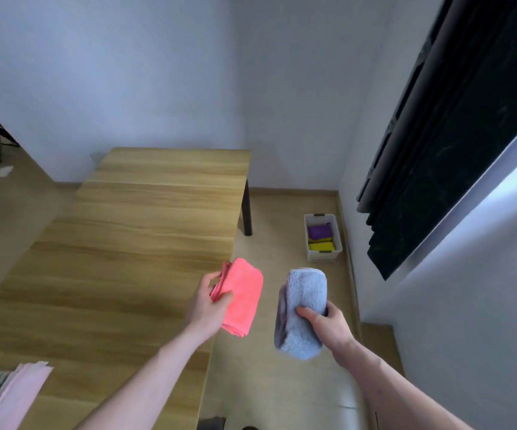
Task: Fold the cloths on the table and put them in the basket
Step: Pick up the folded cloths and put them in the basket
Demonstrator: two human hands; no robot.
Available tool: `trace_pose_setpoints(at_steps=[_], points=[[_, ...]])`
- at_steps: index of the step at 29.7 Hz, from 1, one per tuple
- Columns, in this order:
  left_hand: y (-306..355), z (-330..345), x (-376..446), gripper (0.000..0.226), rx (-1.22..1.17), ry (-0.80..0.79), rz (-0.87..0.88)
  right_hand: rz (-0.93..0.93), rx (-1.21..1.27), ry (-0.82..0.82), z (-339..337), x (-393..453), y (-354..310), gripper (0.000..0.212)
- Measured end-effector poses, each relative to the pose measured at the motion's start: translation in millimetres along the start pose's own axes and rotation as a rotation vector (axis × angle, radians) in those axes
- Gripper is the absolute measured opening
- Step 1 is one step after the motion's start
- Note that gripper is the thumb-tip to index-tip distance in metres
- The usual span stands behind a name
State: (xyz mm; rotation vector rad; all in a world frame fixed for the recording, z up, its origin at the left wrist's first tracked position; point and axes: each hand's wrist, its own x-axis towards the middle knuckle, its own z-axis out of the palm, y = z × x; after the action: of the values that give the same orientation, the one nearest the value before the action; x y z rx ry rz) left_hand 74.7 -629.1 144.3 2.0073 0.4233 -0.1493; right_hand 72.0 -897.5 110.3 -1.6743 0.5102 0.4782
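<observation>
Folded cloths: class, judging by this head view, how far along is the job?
Done: a purple cloth and a yellow cloth lie in the white basket. In hand: left hand holds a folded coral cloth, right hand a folded blue-grey cloth. Left: basketing both.

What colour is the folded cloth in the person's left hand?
Coral pink. The folded cloth in the left hand shows in the head view.

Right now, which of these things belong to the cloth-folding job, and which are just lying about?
Part of the job:
- pink cloth, gripped by left hand
- blue cloth, gripped by right hand
- basket on the floor, holding purple and yellow cloths
- table

Lying about:
- dark curtain
- pale pink fabric at the table's near corner
</observation>
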Motion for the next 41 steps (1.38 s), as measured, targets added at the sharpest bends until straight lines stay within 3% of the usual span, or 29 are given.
trace_pose_setpoints(at_steps=[8, 26, 35, 41], points=[[38.3, 11.9, 56.1, 0.039, -0.033, -0.037, 0.036, -0.027, 0.060, 0.020, -16.4, 39.4, -49.2, 0.031], [90.2, 19.5, 280.9, 0.044, -0.008, -0.182, 0.053, 0.018, 0.110, 0.160, 1.0, 205.2, -156.8, 0.030], [137.7, 83.5, 380.7, 0.043, 0.067, -0.274, 0.035, 0.101, 0.176, 0.238, -48.4, 297.4, -182.0, 0.029], [186.8, 143.5, 454.1, 0.045, 0.141, -0.286, -0.011, 0.179, 0.199, 0.256, -95.8, 390.2, -200.8, 0.041]])
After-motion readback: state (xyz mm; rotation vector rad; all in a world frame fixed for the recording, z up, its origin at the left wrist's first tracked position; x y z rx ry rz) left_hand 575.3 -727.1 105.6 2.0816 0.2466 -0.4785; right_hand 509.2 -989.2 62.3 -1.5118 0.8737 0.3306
